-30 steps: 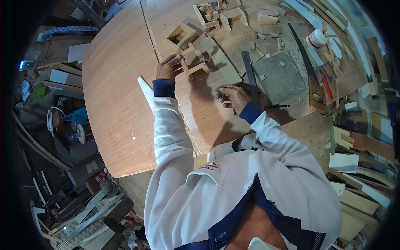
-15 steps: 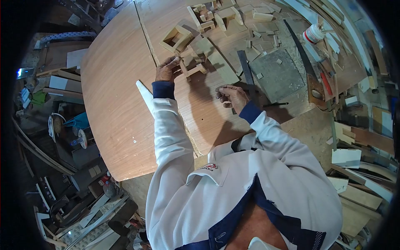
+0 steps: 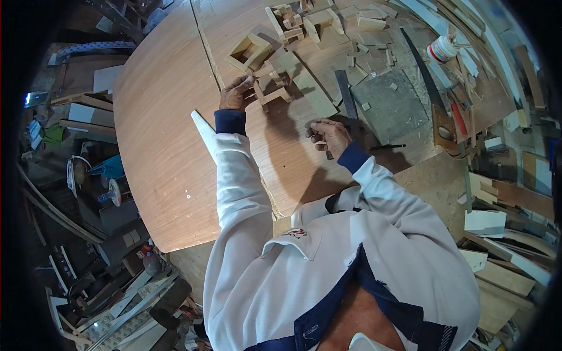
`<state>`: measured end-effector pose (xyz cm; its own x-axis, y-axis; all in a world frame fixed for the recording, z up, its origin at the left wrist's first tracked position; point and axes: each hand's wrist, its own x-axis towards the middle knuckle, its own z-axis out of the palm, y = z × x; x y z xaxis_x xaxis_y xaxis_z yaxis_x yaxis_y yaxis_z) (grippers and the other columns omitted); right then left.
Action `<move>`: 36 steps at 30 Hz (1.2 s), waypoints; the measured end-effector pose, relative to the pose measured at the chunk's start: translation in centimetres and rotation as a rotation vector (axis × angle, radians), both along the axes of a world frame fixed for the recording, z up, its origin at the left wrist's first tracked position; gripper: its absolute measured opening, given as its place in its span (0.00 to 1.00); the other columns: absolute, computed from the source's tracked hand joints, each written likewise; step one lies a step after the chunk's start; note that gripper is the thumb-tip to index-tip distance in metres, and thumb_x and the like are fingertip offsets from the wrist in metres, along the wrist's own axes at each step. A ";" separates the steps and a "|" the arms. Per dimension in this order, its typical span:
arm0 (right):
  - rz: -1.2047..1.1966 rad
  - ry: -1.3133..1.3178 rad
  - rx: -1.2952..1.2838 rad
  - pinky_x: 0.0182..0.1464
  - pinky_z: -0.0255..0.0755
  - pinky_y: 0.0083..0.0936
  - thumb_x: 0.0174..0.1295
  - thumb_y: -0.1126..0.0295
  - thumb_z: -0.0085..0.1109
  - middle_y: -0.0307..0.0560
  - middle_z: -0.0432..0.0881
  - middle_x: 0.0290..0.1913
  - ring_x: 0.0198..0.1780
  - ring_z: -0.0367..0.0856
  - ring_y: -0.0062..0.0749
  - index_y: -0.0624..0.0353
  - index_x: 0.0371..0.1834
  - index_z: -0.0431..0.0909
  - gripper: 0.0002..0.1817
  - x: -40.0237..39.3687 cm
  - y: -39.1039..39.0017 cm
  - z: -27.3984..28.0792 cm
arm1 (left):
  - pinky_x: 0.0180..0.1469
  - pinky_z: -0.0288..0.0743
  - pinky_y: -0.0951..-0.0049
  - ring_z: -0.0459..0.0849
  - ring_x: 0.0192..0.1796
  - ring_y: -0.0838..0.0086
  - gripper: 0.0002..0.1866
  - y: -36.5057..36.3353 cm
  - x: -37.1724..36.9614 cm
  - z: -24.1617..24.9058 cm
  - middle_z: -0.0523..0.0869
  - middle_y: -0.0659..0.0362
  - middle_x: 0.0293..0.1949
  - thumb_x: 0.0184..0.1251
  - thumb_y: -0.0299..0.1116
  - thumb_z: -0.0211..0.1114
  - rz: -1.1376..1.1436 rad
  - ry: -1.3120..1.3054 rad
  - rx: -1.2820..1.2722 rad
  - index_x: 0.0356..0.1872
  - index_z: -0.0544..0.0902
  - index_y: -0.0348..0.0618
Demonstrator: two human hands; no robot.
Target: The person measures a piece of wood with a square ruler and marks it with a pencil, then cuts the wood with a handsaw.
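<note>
My left hand (image 3: 236, 93) is closed on a small wooden frame (image 3: 273, 95) made of short joined strips, held over the table at its middle. Its cast shadow falls on the tabletop below. My right hand (image 3: 329, 136) hovers to the right of the frame, apart from it, with fingers curled in; whatever is in them is too small or hidden to name. A small dark piece (image 3: 329, 155) shows just under that hand. Close by are a flat wooden board (image 3: 313, 93) and a dark metal straightedge (image 3: 346, 96). A wooden box frame (image 3: 250, 51) lies beyond my left hand.
More small wooden assemblies (image 3: 285, 24) stand at the far side. Toward the right are a grey square slab (image 3: 391, 108), offcuts, a handsaw (image 3: 443, 126), a red-handled tool (image 3: 458, 119) and a white tub (image 3: 442, 49). A pale pointed strip (image 3: 203, 131) lies beside my left forearm.
The wooden frame has turned slightly in my left hand and appears a little further right. My right hand has shifted a touch to the right, its fingers still curled.
</note>
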<state>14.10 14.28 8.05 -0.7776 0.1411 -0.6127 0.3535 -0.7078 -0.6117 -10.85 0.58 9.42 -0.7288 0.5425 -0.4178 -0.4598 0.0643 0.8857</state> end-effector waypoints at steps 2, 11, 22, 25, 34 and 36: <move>0.002 0.007 -0.011 0.32 0.68 0.18 0.56 0.62 0.58 0.34 0.81 0.30 0.28 0.74 0.16 0.50 0.34 0.78 0.07 0.0 0.1 0.0 | 0.42 0.76 0.70 0.82 0.40 0.71 0.17 0.0 -0.2 -0.1 0.83 0.60 0.41 0.60 0.33 0.64 0.006 -0.004 -0.007 0.50 0.78 0.37; 0.007 -0.007 -0.005 0.32 0.69 0.18 0.58 0.63 0.57 0.34 0.81 0.30 0.28 0.74 0.15 0.50 0.35 0.78 0.06 0.0 0.1 -0.9 | 0.43 0.77 0.69 0.82 0.41 0.71 0.18 -0.3 -0.2 0.0 0.82 0.58 0.42 0.61 0.33 0.63 -0.003 0.001 -0.004 0.51 0.76 0.36; 0.014 0.000 0.007 0.32 0.69 0.18 0.58 0.63 0.57 0.34 0.81 0.30 0.28 0.73 0.15 0.50 0.36 0.78 0.07 0.2 0.2 -0.7 | 0.43 0.77 0.70 0.82 0.40 0.71 0.19 -0.1 -0.1 0.3 0.83 0.57 0.42 0.61 0.32 0.62 -0.006 0.005 -0.010 0.52 0.76 0.35; 0.016 -0.005 0.008 0.32 0.68 0.18 0.58 0.62 0.57 0.34 0.81 0.30 0.28 0.73 0.15 0.50 0.36 0.78 0.07 0.2 0.2 -0.7 | 0.42 0.77 0.70 0.82 0.40 0.71 0.18 -0.2 -0.2 0.0 0.83 0.57 0.42 0.61 0.32 0.62 -0.006 -0.003 0.000 0.52 0.76 0.35; 0.030 -0.011 0.014 0.33 0.68 0.19 0.58 0.62 0.57 0.33 0.80 0.30 0.29 0.73 0.16 0.50 0.36 0.78 0.07 0.1 0.1 -0.4 | 0.42 0.78 0.70 0.82 0.40 0.71 0.18 0.0 0.0 0.4 0.82 0.58 0.42 0.61 0.32 0.62 0.002 0.006 0.000 0.51 0.76 0.36; 0.031 -0.008 0.012 0.33 0.68 0.19 0.58 0.62 0.57 0.33 0.80 0.30 0.29 0.73 0.16 0.50 0.36 0.78 0.07 0.1 0.2 -0.4 | 0.42 0.78 0.70 0.82 0.40 0.71 0.18 0.0 0.0 0.4 0.82 0.58 0.41 0.61 0.32 0.62 0.009 0.008 -0.004 0.51 0.76 0.36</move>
